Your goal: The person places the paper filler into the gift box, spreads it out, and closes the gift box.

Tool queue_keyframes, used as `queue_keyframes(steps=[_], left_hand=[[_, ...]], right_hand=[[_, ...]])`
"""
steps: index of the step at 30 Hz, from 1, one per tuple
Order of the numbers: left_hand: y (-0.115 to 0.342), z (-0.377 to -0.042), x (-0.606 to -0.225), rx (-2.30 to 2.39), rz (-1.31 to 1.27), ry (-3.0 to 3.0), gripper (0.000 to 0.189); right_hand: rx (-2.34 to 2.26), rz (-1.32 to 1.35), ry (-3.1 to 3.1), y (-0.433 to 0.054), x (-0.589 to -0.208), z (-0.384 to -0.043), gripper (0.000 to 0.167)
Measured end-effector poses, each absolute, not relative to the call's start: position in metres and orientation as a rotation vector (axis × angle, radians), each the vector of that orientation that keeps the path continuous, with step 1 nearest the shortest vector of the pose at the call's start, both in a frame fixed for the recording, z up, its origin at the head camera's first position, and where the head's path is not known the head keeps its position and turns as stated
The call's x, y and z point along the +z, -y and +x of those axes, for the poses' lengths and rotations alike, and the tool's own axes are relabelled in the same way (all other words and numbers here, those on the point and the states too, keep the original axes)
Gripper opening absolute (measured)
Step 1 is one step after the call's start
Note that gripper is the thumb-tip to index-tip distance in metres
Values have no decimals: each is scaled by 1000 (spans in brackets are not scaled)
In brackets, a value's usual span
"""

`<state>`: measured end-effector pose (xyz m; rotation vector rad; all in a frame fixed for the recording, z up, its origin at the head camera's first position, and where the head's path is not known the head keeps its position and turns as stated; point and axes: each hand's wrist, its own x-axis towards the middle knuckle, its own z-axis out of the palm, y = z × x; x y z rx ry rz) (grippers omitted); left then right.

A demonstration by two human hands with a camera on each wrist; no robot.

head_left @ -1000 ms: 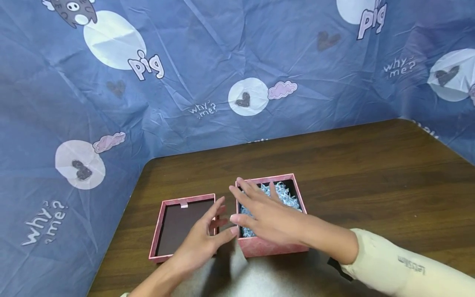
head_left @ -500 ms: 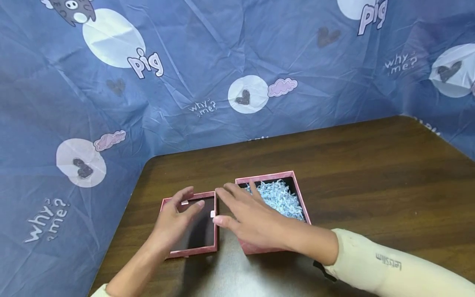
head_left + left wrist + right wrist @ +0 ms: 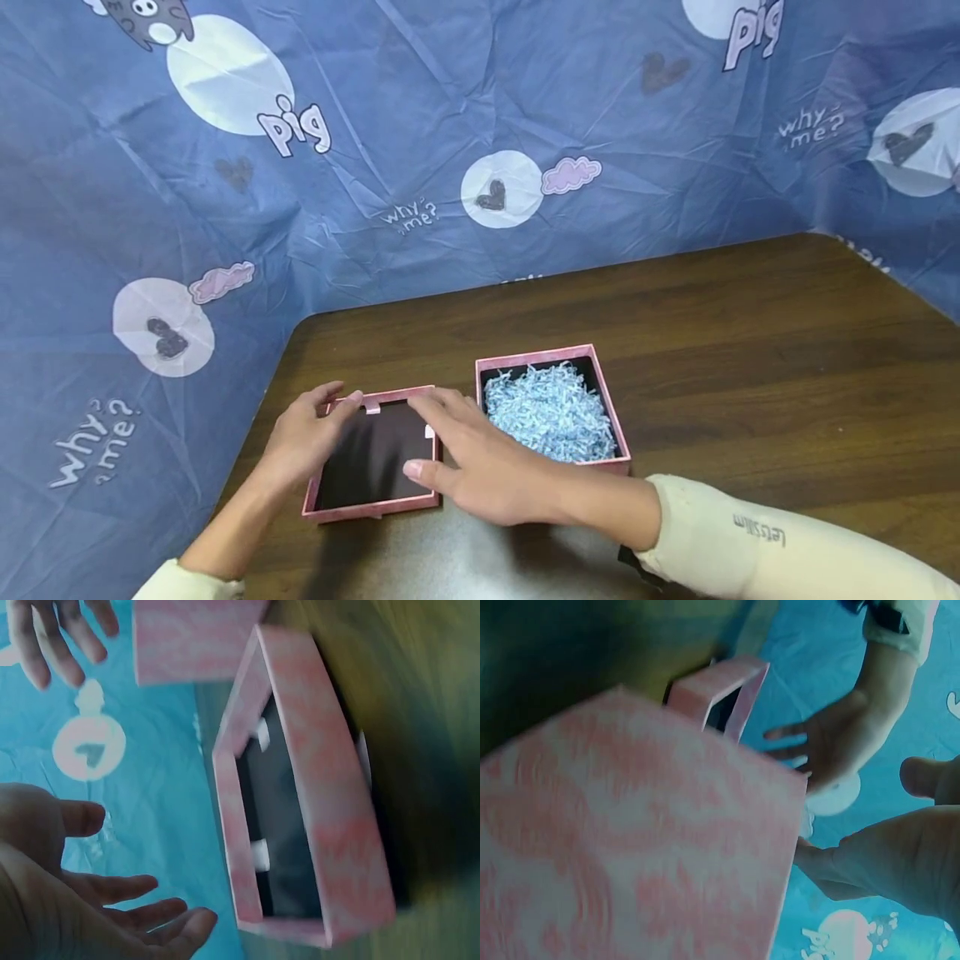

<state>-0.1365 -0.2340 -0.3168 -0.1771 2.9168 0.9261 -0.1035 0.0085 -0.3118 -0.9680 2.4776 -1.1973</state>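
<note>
Both grips hang bare with thumb and fingers well spread, holding nothing: the left grip is over the left side of the shallow pink lid, the right grip over its right side. The lid lies hollow side up on the tabletop, below and between the grips, its dark inside and white tabs showing; in the left wrist view the left fingers look clear of it. The pink box, filled with blue paper shreds, is just beyond the right grip, to its right. The step in hand looks like an approach to the lid from both sides. The next move would seem to call for lowering both grips evenly beside the opposite walls and closing gently on them, with the right grip fitting into the narrow space beside the box.
</note>
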Motion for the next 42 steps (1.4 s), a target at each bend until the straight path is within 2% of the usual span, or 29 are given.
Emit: queue_keyframes(steps=[7,16,23,30,35,38,42], left_hand=[[258,-145,-323,609,-149,-2927,77],[274,-146,-329,488,-191,-2850,79],[277,-147,-330,503,-219,-2818,78],[276,-146,-339,784,-317,-2705,65],[276,-147,-345,833,-338,-2670,74],[276,-148,-347,842,-346,-2662,78],[275,-147,-346,859,-340,-2661,74]], right_hand=[[-1217,-890,-2363,11,-317,-92,72],[-1256,-620,-2356,37,-326,-86,86],[-1359,-389,-2387,46,-350,-85,92],[-1524,-221,-2316,48,-370,-86,87],[-1627,-229,-2295,48,-380,-88,84],[-1683,-246,-2280,47,-383,-93,73],[-1746,-266,-2249,48,-385,-97,52]])
